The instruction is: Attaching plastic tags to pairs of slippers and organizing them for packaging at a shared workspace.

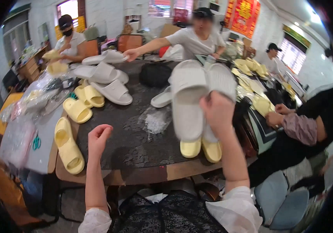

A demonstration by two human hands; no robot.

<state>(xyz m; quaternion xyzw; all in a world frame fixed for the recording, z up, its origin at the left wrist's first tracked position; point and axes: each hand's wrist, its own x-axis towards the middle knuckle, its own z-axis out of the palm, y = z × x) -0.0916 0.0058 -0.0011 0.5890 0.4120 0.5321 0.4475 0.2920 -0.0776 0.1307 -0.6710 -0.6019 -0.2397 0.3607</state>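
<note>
My right hand (217,112) is closed on a pair of large grey slippers (189,112), raised upright over the right part of the table. Its fingers are partly hidden behind the slippers' inner edges. Below them the ends of two yellow slippers (190,148) show at the table's near edge. My left hand (99,136) is raised over the table's near left, fingers curled in with the thumb on top; whatever is inside, if anything, is hidden. Nearest to it lies a yellow slipper (69,145). A small grey slipper (161,98) and a clear plastic bag with white bits (154,121) lie mid-table.
Grey slippers (114,92) and yellow slippers (77,110) lie at the left. A co-worker's hand (131,54) touches a grey slipper across the table. Green scissors (36,142) lie on the side table. Another person's hands (275,116) work at the right, near yellow slippers and a stool (272,194).
</note>
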